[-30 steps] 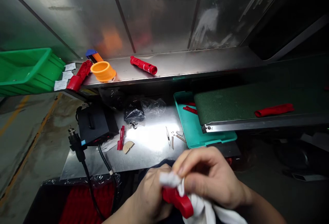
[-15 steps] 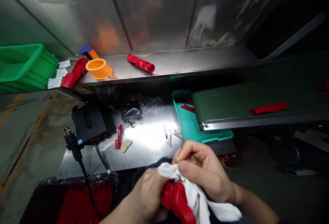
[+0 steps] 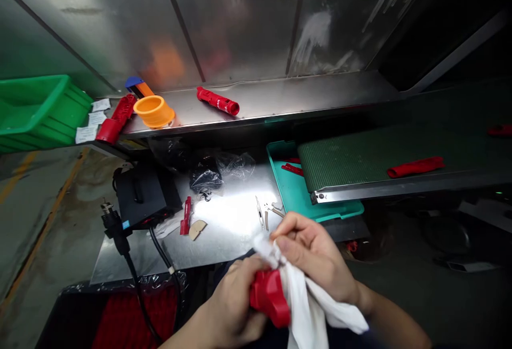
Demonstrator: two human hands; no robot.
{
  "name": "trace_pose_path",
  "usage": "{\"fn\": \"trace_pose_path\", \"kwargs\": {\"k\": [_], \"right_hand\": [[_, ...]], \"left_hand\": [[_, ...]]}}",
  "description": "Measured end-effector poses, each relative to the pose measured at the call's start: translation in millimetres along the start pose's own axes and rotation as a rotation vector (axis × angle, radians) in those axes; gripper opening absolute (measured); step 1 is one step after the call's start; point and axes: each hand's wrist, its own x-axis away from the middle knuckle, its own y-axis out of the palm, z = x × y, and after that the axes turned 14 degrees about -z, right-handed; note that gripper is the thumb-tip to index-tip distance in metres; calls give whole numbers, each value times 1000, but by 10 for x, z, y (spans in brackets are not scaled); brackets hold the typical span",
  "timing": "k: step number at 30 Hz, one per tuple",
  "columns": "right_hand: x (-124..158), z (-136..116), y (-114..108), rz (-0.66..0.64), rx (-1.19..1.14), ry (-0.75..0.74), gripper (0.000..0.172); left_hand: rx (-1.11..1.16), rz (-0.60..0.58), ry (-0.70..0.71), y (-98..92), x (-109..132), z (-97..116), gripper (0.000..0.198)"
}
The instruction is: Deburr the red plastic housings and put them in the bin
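Observation:
Low in the view, my left hand (image 3: 236,298) is wrapped round a red plastic part (image 3: 271,296), a chunky moulded piece whose lower end sticks out past my thumb. My right hand (image 3: 316,261) pinches a white cloth (image 3: 306,306) between thumb and fingers just above that part. The cloth's top edge is blurred near my fingertips, and its tails hang down to the right. Beyond my hands, a pair of pliers (image 3: 269,220) and a slim pointed tool (image 3: 260,213) lie on the metal table.
A green conveyor (image 3: 360,162) carries a red part (image 3: 416,166), its end over a teal tray (image 3: 288,178). On the shelf are an orange ring (image 3: 154,112) and a red tube (image 3: 218,101). A black box (image 3: 144,194) with cables stands left, near a green bin (image 3: 44,109).
The red part and my left hand have moved slightly up. The white cloth has shifted off the part's upper side and hangs more to its right, still pinched in my right hand.

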Motion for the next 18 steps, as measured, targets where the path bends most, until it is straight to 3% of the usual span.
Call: {"fn": "trace_pose_path", "kwargs": {"k": [4,8,11,13,18], "right_hand": [[-45,-50,-5,132,274,-274,7],[-65,-79,24,-46,685,-406,19],[-89,-64,11,-168,787,-387,37],[-108,-53,-2,-193,802,-359,39],[-193,-18,-13,-49,806,-221,26]], "left_hand": [[34,68,41,3,-39,50,24],[160,96,-85,27,-73,73,34],[155,91,-119,26,-74,65,39],[178,79,-134,14,-79,74,38],[268,103,-267,-17,-102,136,38]]}}
